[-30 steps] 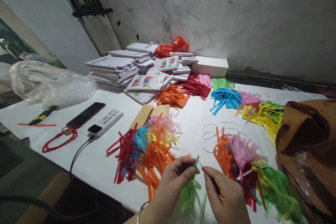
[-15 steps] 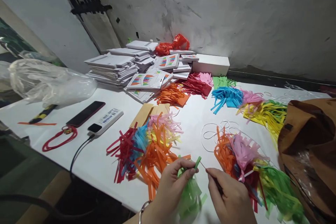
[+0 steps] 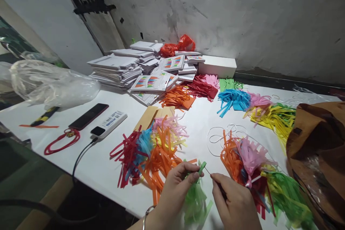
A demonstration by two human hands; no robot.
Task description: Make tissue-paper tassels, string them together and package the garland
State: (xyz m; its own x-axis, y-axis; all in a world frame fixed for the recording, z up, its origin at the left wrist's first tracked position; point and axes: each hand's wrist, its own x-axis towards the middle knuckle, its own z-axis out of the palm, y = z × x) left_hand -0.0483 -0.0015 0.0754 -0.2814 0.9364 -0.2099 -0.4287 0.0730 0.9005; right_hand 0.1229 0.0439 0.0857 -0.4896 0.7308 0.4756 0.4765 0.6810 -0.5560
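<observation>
A green paper tassel (image 3: pixel 196 203) hangs from my left hand (image 3: pixel 181 183), whose thumb and fingers pinch it close to its looped top. Between the fingertips of my right hand (image 3: pixel 233 197) is a thin needle (image 3: pixel 207 170), its far end at the green loop. Whether a thread runs from the needle I cannot make out. Left of my left hand lies a bunch of orange tassels (image 3: pixel 159 158) with red, blue, yellow and pink ones. Beyond my right hand, pink (image 3: pixel 252 156), orange and green tassels lie along a white string (image 3: pixel 215 138).
Cut tissue bundles, such as the blue one (image 3: pixel 234 99), lie farther back. Printed packets (image 3: pixel 149 82) and stacked white envelopes (image 3: pixel 115 63) stand by the wall. A phone (image 3: pixel 88 116) and a white device (image 3: pixel 109 124) with a cable lie left. A brown bag (image 3: pixel 318 133) borders the right.
Both hands stay nearly in place, still pinching the tassel and the needle. The green tassel's strips have swung slightly, and the right hand has shifted a little left.
</observation>
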